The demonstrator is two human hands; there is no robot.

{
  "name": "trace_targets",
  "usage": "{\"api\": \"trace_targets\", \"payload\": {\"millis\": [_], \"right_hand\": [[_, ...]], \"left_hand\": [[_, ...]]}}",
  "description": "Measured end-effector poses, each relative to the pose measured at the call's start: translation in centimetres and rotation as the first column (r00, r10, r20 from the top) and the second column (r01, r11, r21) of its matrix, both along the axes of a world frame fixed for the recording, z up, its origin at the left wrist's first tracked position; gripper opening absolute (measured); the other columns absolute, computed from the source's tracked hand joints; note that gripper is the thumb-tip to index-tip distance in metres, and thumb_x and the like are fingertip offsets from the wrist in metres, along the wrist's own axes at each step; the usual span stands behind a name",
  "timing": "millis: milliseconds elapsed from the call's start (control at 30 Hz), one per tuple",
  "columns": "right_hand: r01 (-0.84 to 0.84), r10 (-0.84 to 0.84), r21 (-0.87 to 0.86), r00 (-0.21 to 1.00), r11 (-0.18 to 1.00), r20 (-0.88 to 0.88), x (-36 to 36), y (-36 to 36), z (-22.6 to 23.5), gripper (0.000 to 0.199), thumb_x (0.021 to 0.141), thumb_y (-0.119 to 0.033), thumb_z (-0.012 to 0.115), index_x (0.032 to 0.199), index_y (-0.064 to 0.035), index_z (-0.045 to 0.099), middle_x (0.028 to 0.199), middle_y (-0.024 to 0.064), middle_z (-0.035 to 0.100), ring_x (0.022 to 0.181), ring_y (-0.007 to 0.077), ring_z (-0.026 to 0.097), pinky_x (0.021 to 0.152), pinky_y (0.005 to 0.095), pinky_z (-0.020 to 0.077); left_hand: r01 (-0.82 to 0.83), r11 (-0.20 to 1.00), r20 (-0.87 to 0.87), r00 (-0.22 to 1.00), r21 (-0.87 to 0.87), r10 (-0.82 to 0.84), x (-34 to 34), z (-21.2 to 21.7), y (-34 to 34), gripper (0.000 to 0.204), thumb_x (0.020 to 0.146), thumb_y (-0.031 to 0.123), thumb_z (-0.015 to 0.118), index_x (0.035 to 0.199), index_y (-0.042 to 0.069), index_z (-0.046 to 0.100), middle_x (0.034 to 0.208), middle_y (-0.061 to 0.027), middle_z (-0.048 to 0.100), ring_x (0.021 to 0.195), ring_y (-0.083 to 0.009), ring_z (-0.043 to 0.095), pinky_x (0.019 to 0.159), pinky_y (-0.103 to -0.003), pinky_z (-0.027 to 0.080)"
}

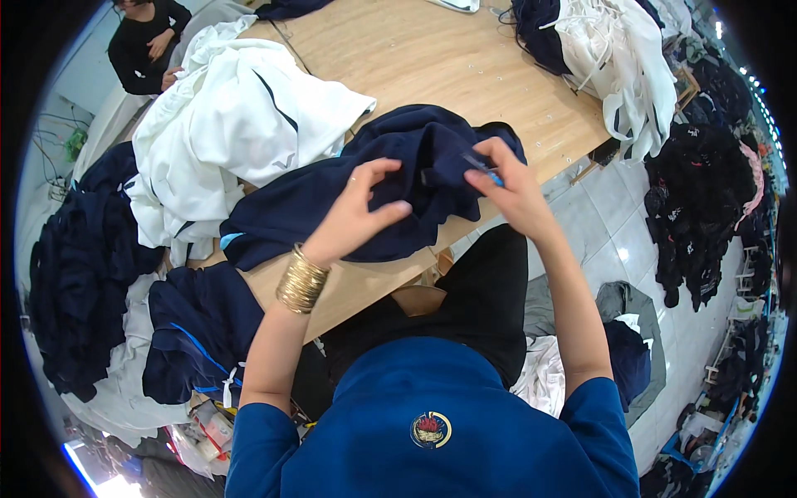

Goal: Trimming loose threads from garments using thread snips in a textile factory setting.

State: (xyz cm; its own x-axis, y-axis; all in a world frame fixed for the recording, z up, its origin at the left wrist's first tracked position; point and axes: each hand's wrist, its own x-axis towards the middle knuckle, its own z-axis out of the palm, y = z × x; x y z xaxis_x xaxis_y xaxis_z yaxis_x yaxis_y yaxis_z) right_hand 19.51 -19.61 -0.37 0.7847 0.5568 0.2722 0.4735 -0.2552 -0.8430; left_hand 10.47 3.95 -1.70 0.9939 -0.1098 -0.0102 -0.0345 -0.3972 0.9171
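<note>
A dark navy garment (332,203) lies bunched on the table in front of me, with a light blue patch at its left end. My left hand (365,199) is over its middle, thumb and fingers apart, holding nothing; whether the fingertips touch the cloth I cannot tell. Several gold bangles (302,280) circle that wrist. At the garment's right end, my right hand (512,189) is closed on small thread snips (496,178), blue at the handle, with a thin dark blade pointing up and left. Motion blurs the snips a little.
White garments (232,116) are heaped at the left of the wooden table (398,50), near a person in black (141,46). Navy clothes (87,282) hang over the left edge. More white clothing (618,58) drapes the far right corner. Dark piles (697,216) stand on the tiled floor.
</note>
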Motion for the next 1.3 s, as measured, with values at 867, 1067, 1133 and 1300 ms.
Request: {"api": "trace_targets", "payload": {"millis": [867,1067,1133,1300], "right_hand": [[0.278,-0.146,-0.387,0.931,0.879,0.336,2.5,-0.8,7.6,0.032,0.07,-0.027,0.071,0.073,-0.0012,0.054,0.062,0.0123,0.052,0.059,0.0228,0.05,0.058,0.0324,0.0383],[0.125,-0.106,-0.247,0.991,0.961,0.087,2.2,-1.2,8.9,0.025,0.067,-0.015,0.072,0.068,0.0001,0.053,0.059,0.0005,0.046,0.059,0.0072,0.042,0.055,0.0243,0.0334],[0.116,-0.099,-0.239,0.992,0.964,0.083,2.1,-1.5,9.1,0.024,0.067,-0.014,0.073,0.067,-0.0001,0.053,0.058,-0.0005,0.045,0.059,0.0063,0.041,0.054,0.0235,0.0321],[0.097,-0.091,-0.214,0.995,0.972,0.038,1.6,-1.6,9.6,0.024,0.067,-0.013,0.073,0.065,-0.0006,0.052,0.057,-0.0024,0.044,0.057,0.005,0.039,0.052,0.0229,0.0294]], "left_hand": [[-0.396,0.788,-0.349,0.904,-0.471,0.246,-4.3,9.0,7.4,0.033,0.086,0.028,0.061,0.092,-0.005,0.063,0.096,-0.006,0.064,0.084,-0.0091,0.058,0.076,-0.022,0.046],[-0.445,0.751,-0.386,0.882,-0.488,0.272,-4.9,9.1,7.8,0.035,0.086,0.028,0.062,0.097,-0.005,0.061,0.097,-0.0069,0.064,0.084,-0.0103,0.059,0.076,-0.023,0.047],[-0.446,0.735,-0.407,0.879,-0.511,0.25,-4.9,8.9,8.1,0.036,0.085,0.028,0.063,0.1,-0.005,0.059,0.098,-0.0073,0.063,0.084,-0.011,0.059,0.076,-0.023,0.047],[-0.446,0.728,-0.393,0.882,-0.52,0.259,-5.4,8.8,8.2,0.037,0.084,0.028,0.065,0.099,-0.005,0.058,0.098,-0.0082,0.063,0.084,-0.0114,0.059,0.076,-0.024,0.047]]}}
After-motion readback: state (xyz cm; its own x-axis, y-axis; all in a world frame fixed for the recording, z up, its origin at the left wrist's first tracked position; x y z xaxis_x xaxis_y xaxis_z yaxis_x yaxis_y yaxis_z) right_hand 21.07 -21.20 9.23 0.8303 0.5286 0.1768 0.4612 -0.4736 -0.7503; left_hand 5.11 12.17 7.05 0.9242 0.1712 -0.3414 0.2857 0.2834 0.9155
